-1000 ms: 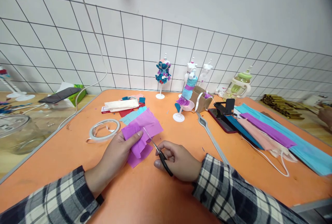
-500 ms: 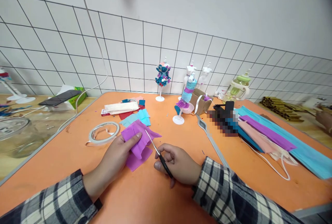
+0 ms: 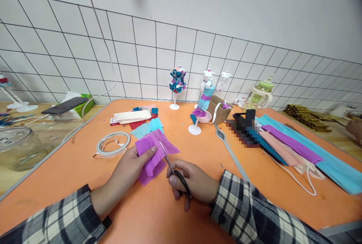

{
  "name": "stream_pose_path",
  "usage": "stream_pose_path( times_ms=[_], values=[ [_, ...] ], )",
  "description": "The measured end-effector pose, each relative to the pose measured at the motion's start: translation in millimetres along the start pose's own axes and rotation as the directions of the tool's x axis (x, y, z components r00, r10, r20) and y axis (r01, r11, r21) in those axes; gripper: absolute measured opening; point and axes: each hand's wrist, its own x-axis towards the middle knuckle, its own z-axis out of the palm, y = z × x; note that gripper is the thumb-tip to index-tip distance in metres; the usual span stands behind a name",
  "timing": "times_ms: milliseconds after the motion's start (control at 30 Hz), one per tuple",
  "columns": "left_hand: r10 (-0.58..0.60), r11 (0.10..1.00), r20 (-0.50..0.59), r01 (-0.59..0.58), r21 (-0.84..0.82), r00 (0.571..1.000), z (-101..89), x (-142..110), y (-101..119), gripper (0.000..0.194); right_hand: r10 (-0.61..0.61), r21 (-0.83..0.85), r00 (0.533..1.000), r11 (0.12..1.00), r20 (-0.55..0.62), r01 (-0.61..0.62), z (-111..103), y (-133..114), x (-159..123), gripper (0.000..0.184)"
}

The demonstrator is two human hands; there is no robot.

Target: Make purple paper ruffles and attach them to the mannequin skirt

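My left hand (image 3: 132, 164) pinches a folded piece of purple crepe paper (image 3: 154, 168), thumb on top and fingers hidden beneath. Black-handled scissors (image 3: 182, 183) are in my right hand (image 3: 195, 180), with the thumb and fingers at the handle loops. Their blades point up and left and lie against the right part of the purple paper. Just beyond the paper are light-blue pieces (image 3: 152, 127). A roll of white double-sided tape (image 3: 98, 149) lies left of my left hand.
Small dress-form stands, one in a blue-and-purple outfit (image 3: 203, 103) and one with teal ruffles (image 3: 177, 80), stand at the back. Right of them are a brown box (image 3: 223, 115), a green-lidded bottle (image 3: 258, 95) and coloured paper strips (image 3: 294, 144). A phone (image 3: 66, 105) lies far left.
The purple paper has turned and spread slightly to the right in my left hand. The scissors have rotated in my right hand, so their handle loop shows more.
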Motion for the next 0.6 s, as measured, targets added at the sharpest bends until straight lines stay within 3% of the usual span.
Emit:
stream_pose_path(
  times_ms=[233, 367, 600],
  values=[
    [-0.091, 0.982, 0.12, 0.109, -0.154, 0.989, -0.5, 0.4, -6.5, 0.038, 0.014, 0.058, 0.992, 0.998, 0.123, -0.021, -2.9, -4.1, -1.2, 0.062],
    [-0.134, 0.957, 0.134, 0.163, -0.241, 0.982, 0.1, 2.0, -9.1, 0.035, 0.023, 0.094, 0.991, 0.995, 0.128, -0.035, -2.4, -3.7, -1.0, 0.063],
    [-0.107, 0.977, 0.118, 0.127, -0.172, 0.987, -1.7, 4.2, -12.8, 0.035, 0.01, 0.083, 0.995, 0.996, 0.098, -0.018, -2.2, -3.1, -0.8, 0.059]
  ],
)
